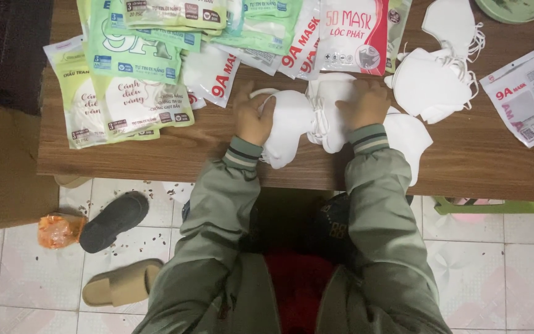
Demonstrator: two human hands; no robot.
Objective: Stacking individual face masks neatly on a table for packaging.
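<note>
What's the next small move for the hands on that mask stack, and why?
Probably squeeze and square the mask stack before lifting it. Left hand and right hand press down on its two halves, and it overhangs the table edge. The nearest empty pouch lies off to the right, so a loose stack could spill on the way.

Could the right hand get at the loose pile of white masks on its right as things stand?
Probably yes. The right hand rests on the mask bundle, and the loose masks lie just beside it on the table with nothing between them.
</note>
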